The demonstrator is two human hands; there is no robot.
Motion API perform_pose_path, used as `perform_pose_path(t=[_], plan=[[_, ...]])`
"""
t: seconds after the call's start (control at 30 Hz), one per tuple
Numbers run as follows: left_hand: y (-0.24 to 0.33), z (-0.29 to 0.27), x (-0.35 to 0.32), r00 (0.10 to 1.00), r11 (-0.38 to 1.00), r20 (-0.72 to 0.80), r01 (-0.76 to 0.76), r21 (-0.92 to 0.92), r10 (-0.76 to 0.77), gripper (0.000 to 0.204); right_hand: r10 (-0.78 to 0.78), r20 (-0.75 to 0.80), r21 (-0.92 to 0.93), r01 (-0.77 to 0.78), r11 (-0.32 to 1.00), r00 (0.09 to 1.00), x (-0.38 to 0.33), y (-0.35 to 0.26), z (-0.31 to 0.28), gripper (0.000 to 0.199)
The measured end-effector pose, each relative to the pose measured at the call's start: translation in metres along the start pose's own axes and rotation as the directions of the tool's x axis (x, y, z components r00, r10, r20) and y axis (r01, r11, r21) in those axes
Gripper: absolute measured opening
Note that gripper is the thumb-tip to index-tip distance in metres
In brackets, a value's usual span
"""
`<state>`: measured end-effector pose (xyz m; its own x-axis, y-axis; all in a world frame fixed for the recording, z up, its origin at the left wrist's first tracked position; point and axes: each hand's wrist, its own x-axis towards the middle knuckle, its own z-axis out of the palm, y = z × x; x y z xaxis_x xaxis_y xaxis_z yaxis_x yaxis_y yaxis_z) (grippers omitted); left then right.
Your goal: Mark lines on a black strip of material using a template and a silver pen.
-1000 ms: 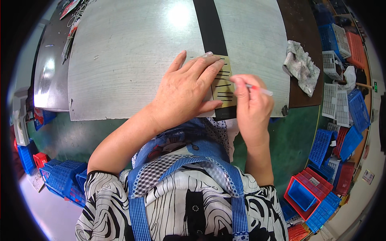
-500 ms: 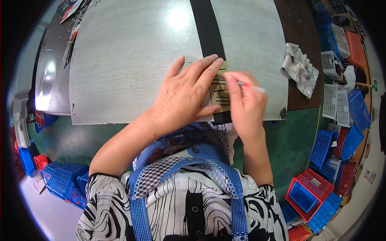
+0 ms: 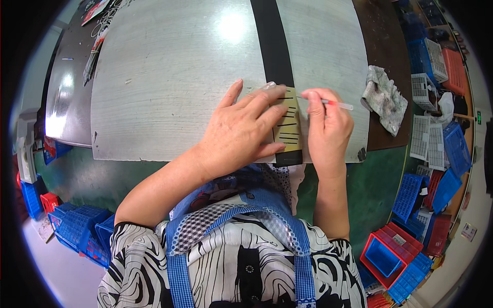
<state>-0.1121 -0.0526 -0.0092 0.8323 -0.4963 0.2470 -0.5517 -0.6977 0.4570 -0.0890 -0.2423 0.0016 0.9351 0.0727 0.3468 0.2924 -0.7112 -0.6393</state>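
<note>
A long black strip (image 3: 272,46) runs from the far edge of the pale board toward me. Over its near end lies a tan template (image 3: 288,134) with several black slit-like lines across it. My left hand (image 3: 233,126) is spread flat, its fingertips and thumb on the template's left side, covering part of it. In my right hand (image 3: 329,123), pinched between thumb and fingers, is a thin clear pen refill (image 3: 339,104) with red in it. This hand is just right of the template, the refill's writing end beside the template's right edge.
The pale board (image 3: 174,77) covers most of the dark table. A stained grey rag (image 3: 385,100) lies at the board's right edge. Several pens or refills (image 3: 92,59) and white cord lie at the far left. Blue, red and white plastic baskets (image 3: 393,251) stand around on both sides.
My right hand has moved right with the refill, from over the template to beside it. My left fingers have spread a little, and more of the template shows.
</note>
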Motion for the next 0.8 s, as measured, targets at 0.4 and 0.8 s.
perform_pose_path(t=[0.4,0.8], plan=[[0.001,0.004,-0.004,0.995,0.998,-0.084,-0.057,-0.033,0.054,0.051,-0.019,0.041,0.007,0.019,1.000,0.999,0.016,-0.008,0.003,0.016],[0.007,-0.034,0.041,0.945,0.939,0.255,-0.262,0.221,0.204,0.026,0.108,0.084,0.070,-0.114,0.991,0.991,0.014,0.005,-0.009,0.026]])
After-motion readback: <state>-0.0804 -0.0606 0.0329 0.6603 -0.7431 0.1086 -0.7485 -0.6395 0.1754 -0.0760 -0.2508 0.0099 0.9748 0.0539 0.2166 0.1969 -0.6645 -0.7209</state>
